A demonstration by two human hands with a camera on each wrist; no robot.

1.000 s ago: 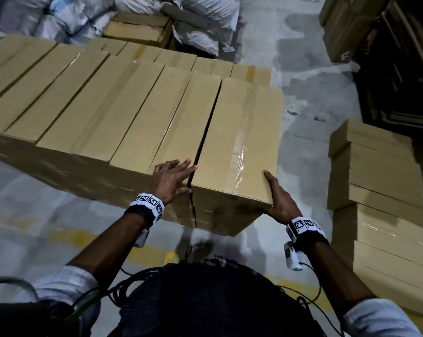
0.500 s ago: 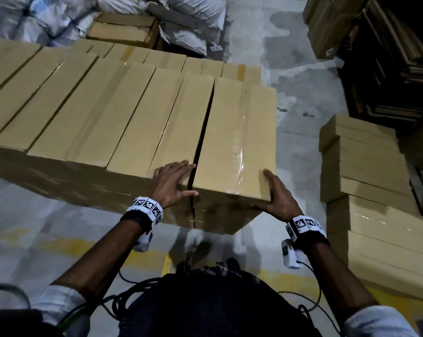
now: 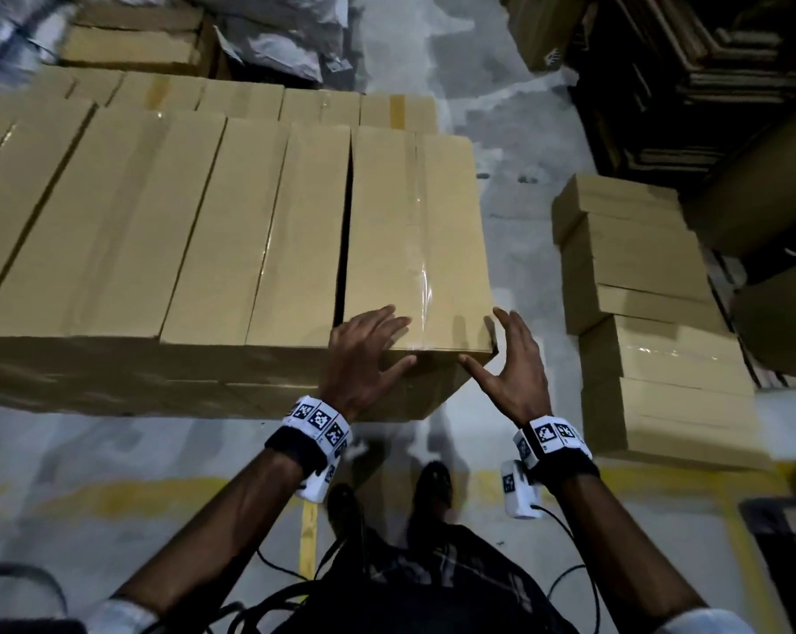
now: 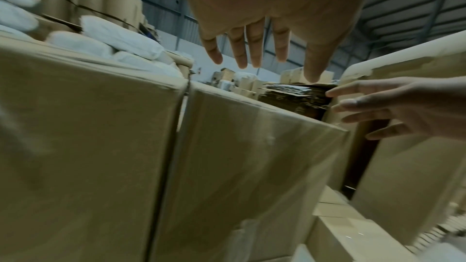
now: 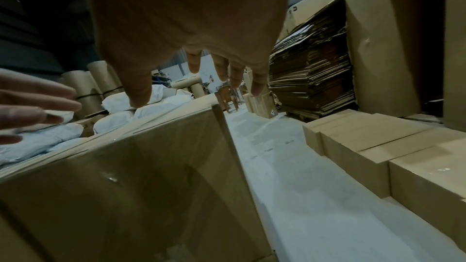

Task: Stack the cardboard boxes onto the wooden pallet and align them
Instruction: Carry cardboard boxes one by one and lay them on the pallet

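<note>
1. The left hand point(image 3: 364, 354) sits at lower centre of the head view with fingers spread and straight over the near edge of the end box point(image 3: 416, 240), gripping nothing; whether the fingertips touch the cardboard I cannot tell.
2. The right hand point(image 3: 512, 372) is just right of it, also spread and empty; its palm faces the box's near right corner, and the wrist views show a gap between its fingers and the corner.
3. That posture suits squaring up rather than lifting; one hand on top and one at the corner would let the person nudge the box flush, in my judgement.
4. The end box closes the right end of the stacked row point(image 3: 158, 231) filling the left half of the frame; a dark slit separates it from its neighbour, so alignment looks unfinished; the pallet itself is hidden.
5. All boxes are taped shut, contents unseen; a loose pile of boxes point(image 3: 643, 313) waits at right, well apart across bare floor.
</note>
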